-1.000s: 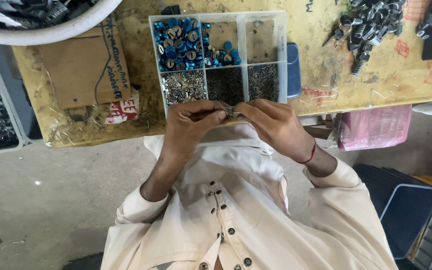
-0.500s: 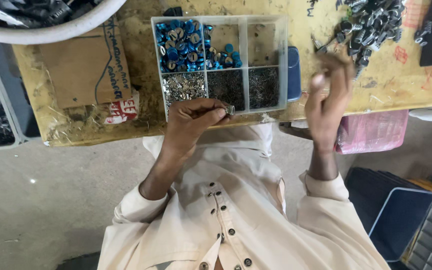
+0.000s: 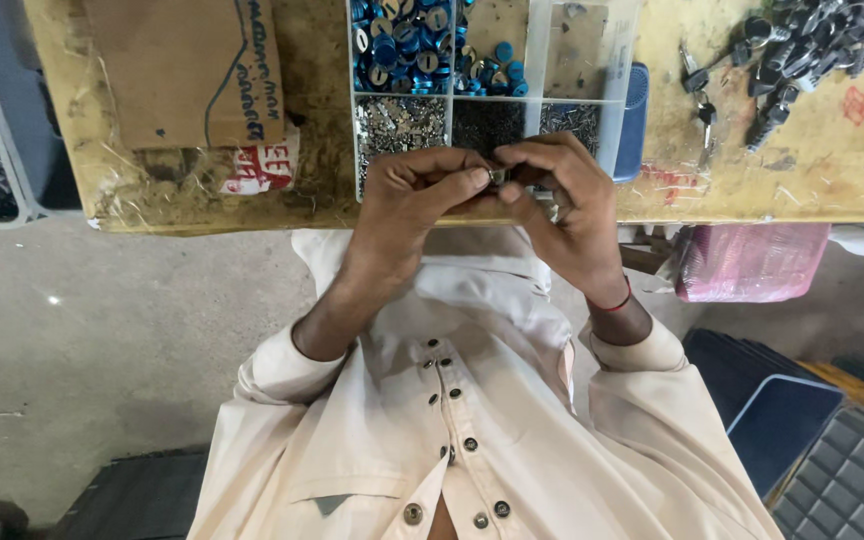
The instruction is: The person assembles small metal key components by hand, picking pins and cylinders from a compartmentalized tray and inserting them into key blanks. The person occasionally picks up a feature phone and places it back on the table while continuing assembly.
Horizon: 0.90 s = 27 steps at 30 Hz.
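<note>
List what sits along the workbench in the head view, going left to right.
Brown cardboard piece → clear compartment box holding blue caps → blue object behind the box → pile of dark keys. Both hands meet in front of the box.

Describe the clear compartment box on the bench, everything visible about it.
The compartment box is clear plastic, split by thin walls into cells. It lies flat at the near edge of the worn wooden bench, its top cut off by the frame. One upper cell holds blue round caps; the lower cells hold small grey and dark metal bits. Both hands, left hand and right hand, overlap its near edge.
</note>
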Each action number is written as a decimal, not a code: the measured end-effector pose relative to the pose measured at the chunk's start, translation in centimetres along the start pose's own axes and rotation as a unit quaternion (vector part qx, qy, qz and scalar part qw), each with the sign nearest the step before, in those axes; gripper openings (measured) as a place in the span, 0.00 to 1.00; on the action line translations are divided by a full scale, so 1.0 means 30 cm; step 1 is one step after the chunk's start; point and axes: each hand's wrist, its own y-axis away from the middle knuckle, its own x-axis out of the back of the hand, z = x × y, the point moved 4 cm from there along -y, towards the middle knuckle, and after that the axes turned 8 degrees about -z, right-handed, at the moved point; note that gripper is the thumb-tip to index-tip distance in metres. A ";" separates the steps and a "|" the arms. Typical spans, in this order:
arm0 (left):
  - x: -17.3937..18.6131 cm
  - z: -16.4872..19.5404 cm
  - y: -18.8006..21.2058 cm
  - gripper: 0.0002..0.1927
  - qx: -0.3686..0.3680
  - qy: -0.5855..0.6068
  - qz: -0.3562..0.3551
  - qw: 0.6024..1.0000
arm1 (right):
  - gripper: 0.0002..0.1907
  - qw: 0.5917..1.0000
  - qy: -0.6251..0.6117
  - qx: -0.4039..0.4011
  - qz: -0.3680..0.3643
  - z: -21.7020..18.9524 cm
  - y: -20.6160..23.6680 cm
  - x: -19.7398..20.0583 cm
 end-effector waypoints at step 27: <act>-0.144 -0.117 -0.130 0.09 -0.076 0.027 -0.005 0.997 | 0.35 0.747 -0.649 -0.100 0.103 0.139 0.002 -0.108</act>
